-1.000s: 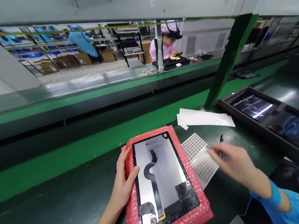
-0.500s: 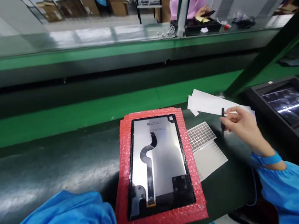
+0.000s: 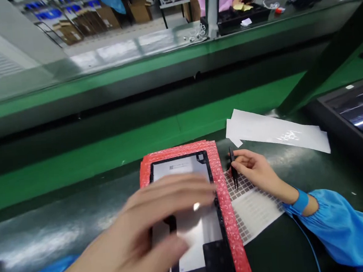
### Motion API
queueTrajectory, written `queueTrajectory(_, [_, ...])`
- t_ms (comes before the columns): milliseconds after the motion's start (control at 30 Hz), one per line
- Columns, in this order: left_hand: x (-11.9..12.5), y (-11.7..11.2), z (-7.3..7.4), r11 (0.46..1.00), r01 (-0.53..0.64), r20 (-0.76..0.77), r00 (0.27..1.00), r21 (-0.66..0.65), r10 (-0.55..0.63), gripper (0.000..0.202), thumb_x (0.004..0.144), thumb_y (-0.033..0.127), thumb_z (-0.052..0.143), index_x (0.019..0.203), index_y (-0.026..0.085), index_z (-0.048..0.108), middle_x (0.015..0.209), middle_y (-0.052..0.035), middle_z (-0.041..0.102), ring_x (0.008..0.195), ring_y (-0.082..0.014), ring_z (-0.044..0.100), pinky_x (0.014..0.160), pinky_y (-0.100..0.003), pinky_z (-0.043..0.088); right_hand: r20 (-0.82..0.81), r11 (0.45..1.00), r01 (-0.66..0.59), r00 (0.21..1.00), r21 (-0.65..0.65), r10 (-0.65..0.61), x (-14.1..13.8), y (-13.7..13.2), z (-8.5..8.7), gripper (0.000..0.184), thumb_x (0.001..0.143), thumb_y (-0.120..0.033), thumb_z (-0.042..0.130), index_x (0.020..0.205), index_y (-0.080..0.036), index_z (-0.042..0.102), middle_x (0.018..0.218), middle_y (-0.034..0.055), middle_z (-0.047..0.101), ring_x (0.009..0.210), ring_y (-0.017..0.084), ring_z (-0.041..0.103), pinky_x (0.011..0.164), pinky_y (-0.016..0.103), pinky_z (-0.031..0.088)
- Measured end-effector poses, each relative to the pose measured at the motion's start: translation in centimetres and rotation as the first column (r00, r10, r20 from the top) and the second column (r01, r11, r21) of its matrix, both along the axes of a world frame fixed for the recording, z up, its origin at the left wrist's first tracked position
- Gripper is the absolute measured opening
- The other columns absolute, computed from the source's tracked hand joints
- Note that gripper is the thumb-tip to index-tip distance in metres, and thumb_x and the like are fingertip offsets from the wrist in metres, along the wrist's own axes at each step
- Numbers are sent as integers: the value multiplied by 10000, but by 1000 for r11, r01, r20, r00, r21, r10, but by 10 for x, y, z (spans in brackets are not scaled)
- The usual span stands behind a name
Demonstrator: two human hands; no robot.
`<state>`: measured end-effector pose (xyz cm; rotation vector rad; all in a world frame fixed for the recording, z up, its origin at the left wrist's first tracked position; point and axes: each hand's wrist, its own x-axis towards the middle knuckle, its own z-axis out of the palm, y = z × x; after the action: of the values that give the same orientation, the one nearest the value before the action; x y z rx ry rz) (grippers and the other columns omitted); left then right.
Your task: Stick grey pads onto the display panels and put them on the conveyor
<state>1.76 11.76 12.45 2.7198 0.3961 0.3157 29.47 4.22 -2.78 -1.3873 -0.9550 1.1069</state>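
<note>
A tablet screen panel (image 3: 187, 169) lies back-side up on red bubble wrap (image 3: 226, 199) on the dark bench. My left hand (image 3: 151, 226) hovers over the panel, blurred, fingers stretched out flat, and hides most of it. My right hand (image 3: 253, 168) is closed on black tweezers (image 3: 233, 169), tips pointing down at a sheet of small grey stickers (image 3: 253, 206) just right of the wrap.
White backing papers (image 3: 275, 130) lie beyond the sticker sheet. A black tray (image 3: 349, 110) with screens sits at the right. A green conveyor (image 3: 107, 146) runs across behind the bench. Another person in pink works at the far side.
My left hand has come up over the panel from the lower left. My right hand with the tweezers has moved left and down onto the sticker sheet. The camera tilted down.
</note>
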Motion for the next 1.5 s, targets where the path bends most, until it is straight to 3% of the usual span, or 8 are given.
queueTrajectory(167, [73, 18, -45, 931, 364, -140, 923, 21, -358, 410, 1049, 475, 557, 1097, 122, 759, 1145, -117, 782, 1177, -303, 683, 1132, -499, 462, -30, 997, 80, 996, -17, -80, -4, -5, -4, 325, 825, -416, 829, 1037, -200, 713, 683, -9, 701, 617, 150, 658, 591, 278, 569])
queueTrajectory(433, [64, -5, -60, 931, 346, -344, 893, 115, -289, 327, 842, 416, 656, 611, 189, 696, 575, -36, 598, 622, -208, 536, 928, -424, 479, 55, 990, 143, 988, 3, -142, -5, -9, 7, 241, 795, -325, 794, 994, -211, 719, 668, 4, 736, 602, 170, 699, 574, 291, 583])
queueTrajectory(733, [43, -2, -63, 963, 249, -347, 916, 102, -200, 308, 871, 390, 631, 659, 180, 706, 610, -40, 625, 672, -221, 559, 927, -427, 453, 48, 994, 111, 993, 17, -112, 5, -13, 8, 286, 849, -376, 837, 1051, -215, 716, 692, 11, 764, 622, 188, 754, 595, 293, 630])
queueTrajectory(933, [28, -58, -51, 938, 188, -167, 975, 291, -143, 514, 1017, 545, 542, 1081, 106, 802, 1104, -144, 785, 1131, -316, 670, 1175, -468, 351, 31, 997, 30, 999, 74, -32, 0, -21, 13, 313, 924, -325, 814, 1218, -260, 727, 856, 17, 808, 784, 206, 803, 774, 352, 689])
queueTrajectory(1067, [14, -99, -63, 907, 195, -121, 980, 373, -160, 301, 983, 310, 610, 1170, 164, 794, 1281, -103, 763, 1249, -290, 650, 1177, -447, 355, 246, 977, -98, 968, 191, 49, -12, -32, 17, 277, 977, -215, 734, 1245, -285, 739, 1092, 61, 818, 951, 243, 802, 873, 414, 680])
queueTrajectory(1200, [10, -105, -77, 926, 153, -161, 982, 345, -102, 601, 1035, 583, 503, 1267, 94, 764, 1387, -179, 700, 1358, -323, 597, 1249, -465, 282, 574, 922, -255, 818, 292, 45, -15, -33, 23, 156, 948, -187, 746, 1087, -254, 766, 1032, 88, 800, 927, 265, 777, 823, 414, 660])
queueTrajectory(1333, [15, -101, -79, 934, 139, -175, 981, 330, -84, 768, 967, 752, 520, 1262, 88, 768, 1354, -177, 718, 1354, -337, 595, 1253, -464, 290, 665, 931, -318, 737, 180, 123, -9, -33, 22, 95, 975, -244, 704, 1060, -234, 744, 1000, 87, 807, 774, 230, 779, 694, 355, 649])
queueTrajectory(1500, [17, -99, -78, 924, 143, -138, 986, 356, -99, 725, 948, 742, 572, 1201, 100, 795, 1280, -164, 755, 1272, -327, 642, 1214, -452, 336, 446, 940, -336, 835, -50, 322, -4, -39, 15, 135, 1012, -356, 648, 1043, -229, 680, 760, 27, 786, 594, 196, 746, 554, 298, 607])
